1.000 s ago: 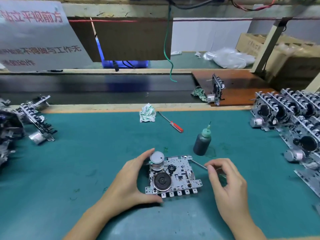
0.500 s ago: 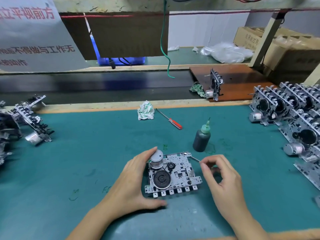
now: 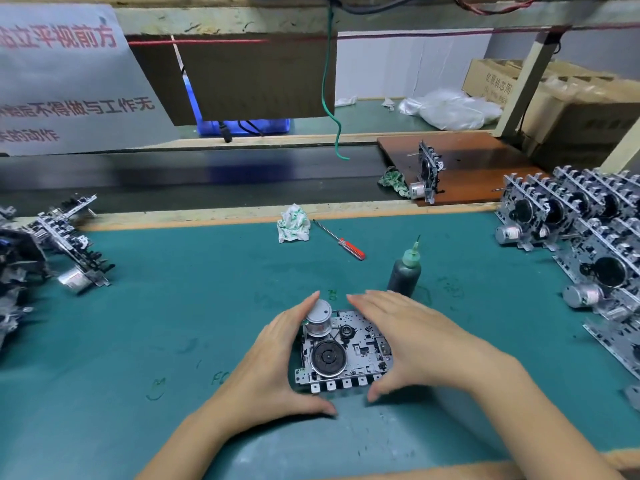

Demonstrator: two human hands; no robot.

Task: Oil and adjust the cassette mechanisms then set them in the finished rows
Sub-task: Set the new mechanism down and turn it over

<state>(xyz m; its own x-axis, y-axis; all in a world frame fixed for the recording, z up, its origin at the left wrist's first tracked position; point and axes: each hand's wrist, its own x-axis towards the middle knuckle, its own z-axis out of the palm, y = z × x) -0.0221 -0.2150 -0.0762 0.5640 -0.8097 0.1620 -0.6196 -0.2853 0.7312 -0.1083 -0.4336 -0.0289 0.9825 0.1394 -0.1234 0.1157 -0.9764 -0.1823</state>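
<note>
The head camera showed a flat silver metal cassette mechanism (image 3: 346, 351) with a black flywheel and a small cylindrical motor lying on the teal bench mat (image 3: 173, 306), framed by both hands. The left hand (image 3: 273, 368) cupped the mechanism's left edge, fingers straight beside the motor and thumb curved under the near edge. The right hand (image 3: 412, 341) lay over the mechanism's right side, fingers straight and together, thumb at the near corner; whether it actually pressed the plate was hard to tell. Just beyond the mechanism stood a dark oil bottle with a green nozzle (image 3: 404, 271), then a red-handled screwdriver (image 3: 341, 241) and a crumpled white-and-green rag (image 3: 292, 224). Far right of the mechanism stood rows of upright finished mechanisms (image 3: 568, 220).
</note>
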